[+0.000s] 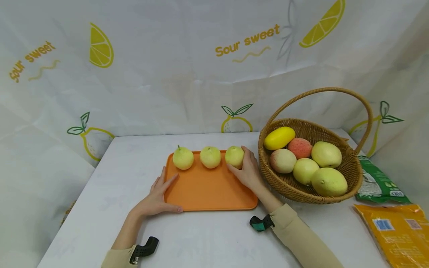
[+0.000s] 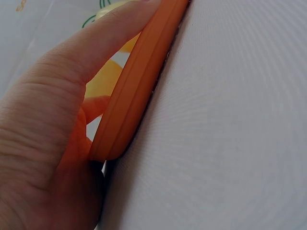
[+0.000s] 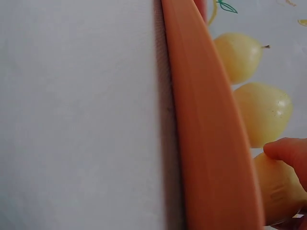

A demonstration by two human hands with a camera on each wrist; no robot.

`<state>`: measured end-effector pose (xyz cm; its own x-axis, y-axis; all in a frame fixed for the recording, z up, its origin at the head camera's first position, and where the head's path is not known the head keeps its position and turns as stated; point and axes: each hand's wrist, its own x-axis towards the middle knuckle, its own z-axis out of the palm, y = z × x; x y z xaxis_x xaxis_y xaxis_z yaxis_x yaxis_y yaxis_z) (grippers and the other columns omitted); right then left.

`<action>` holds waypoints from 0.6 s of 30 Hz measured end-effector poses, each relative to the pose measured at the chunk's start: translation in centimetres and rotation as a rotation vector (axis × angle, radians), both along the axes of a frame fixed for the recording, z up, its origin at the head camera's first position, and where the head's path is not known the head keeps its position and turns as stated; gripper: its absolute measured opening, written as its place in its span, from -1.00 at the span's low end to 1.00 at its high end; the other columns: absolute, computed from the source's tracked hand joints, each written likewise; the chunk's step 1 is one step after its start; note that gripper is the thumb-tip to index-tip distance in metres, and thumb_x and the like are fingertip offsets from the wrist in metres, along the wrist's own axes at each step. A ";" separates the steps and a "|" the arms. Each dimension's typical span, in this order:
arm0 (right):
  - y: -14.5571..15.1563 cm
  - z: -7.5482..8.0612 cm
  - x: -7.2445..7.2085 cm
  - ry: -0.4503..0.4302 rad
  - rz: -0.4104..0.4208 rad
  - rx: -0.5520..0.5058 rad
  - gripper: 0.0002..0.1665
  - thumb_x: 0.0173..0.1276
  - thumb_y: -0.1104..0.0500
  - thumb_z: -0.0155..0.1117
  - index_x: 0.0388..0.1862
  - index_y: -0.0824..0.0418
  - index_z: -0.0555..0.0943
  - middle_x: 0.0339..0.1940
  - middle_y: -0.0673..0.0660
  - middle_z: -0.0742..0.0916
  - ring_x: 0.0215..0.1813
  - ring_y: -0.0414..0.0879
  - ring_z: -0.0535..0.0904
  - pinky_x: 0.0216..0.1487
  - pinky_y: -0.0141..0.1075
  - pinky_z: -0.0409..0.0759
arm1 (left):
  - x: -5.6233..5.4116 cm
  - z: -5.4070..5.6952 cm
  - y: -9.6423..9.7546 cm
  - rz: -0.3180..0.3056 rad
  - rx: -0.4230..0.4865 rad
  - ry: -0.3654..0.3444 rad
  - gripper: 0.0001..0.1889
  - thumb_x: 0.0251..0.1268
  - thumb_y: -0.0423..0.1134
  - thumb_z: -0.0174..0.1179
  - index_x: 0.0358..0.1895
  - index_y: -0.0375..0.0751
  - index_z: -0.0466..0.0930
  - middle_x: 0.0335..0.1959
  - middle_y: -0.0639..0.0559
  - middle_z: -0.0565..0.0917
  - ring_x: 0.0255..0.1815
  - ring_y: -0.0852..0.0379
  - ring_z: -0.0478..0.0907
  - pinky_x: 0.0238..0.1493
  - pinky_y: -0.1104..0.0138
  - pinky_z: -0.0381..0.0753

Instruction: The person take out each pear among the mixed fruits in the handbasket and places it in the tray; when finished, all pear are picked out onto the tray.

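Observation:
On the white table lies an orange tray [image 1: 211, 190]. Along its far edge stand a left pear [image 1: 183, 158] with a stem, a middle pear [image 1: 210, 157] and a right pear [image 1: 234, 156], all pale yellow-green. My right hand [image 1: 249, 173] grips the right pear between thumb and fingers; in the right wrist view part of this pear [image 3: 276, 189] shows under a fingertip. At the tray's near left corner, my left hand [image 1: 155, 199] touches the rim with fingers spread. Its thumb [image 2: 110, 36] lies along the tray's near side in the left wrist view.
A wicker basket [image 1: 311, 199] with a tall handle stands right of the tray. It holds a yellow oblong fruit [image 1: 279, 138], a red peach [image 1: 299, 148] and several paler fruits. Beyond it on the right lie a green packet [image 1: 377, 182] and an orange packet [image 1: 395, 234].

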<state>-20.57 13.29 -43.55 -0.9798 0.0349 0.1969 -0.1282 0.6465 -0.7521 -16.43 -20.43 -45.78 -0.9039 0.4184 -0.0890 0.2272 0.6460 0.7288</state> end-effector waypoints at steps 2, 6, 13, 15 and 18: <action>0.1 0.0 0.2 0.030 0.010 0.011 0.00 0.19 0.14 0.48 0.46 0.37 0.12 0.29 0.43 0.38 0.24 0.27 0.35 0.25 0.10 0.31 | 0.0 0.0 0.0 0.002 -0.004 0.000 0.18 -0.15 0.18 0.53 0.57 0.09 0.00 0.56 -0.10 -0.53 0.50 -0.41 -0.45 0.26 -0.44 -0.22; 0.3 0.0 0.4 0.057 0.026 -0.019 0.00 0.14 0.23 0.49 0.45 0.38 0.13 0.28 0.44 0.38 0.25 0.27 0.36 0.28 0.09 0.31 | 0.0 0.1 0.0 0.005 -0.009 -0.001 0.18 -0.15 0.17 0.53 0.57 0.09 0.00 0.56 -0.11 -0.53 0.50 -0.41 -0.45 0.25 -0.45 -0.21; 0.3 0.1 0.1 0.045 0.025 -0.030 -0.02 0.16 0.25 0.47 0.45 0.39 0.12 0.28 0.45 0.37 0.25 0.27 0.37 0.27 0.10 0.32 | 0.0 0.1 0.0 0.001 0.001 0.000 0.18 -0.15 0.18 0.53 0.57 0.08 0.00 0.56 -0.11 -0.53 0.50 -0.40 -0.46 0.26 -0.44 -0.22; 0.2 0.1 0.1 0.046 0.025 -0.023 -0.01 0.17 0.25 0.47 0.46 0.39 0.11 0.29 0.45 0.36 0.27 0.28 0.35 0.28 0.10 0.31 | 0.0 0.0 0.0 -0.001 0.003 0.002 0.19 -0.16 0.19 0.53 0.57 0.07 0.00 0.56 -0.12 -0.53 0.50 -0.40 -0.46 0.27 -0.43 -0.23; 0.2 0.2 0.3 0.045 0.025 -0.010 0.05 0.16 0.23 0.48 0.48 0.39 0.06 0.34 0.45 0.31 0.32 0.28 0.30 0.32 0.10 0.26 | 0.0 0.0 0.0 -0.001 0.002 0.005 0.19 -0.16 0.19 0.53 0.57 0.06 0.00 0.56 -0.13 -0.53 0.50 -0.40 -0.45 0.28 -0.42 -0.23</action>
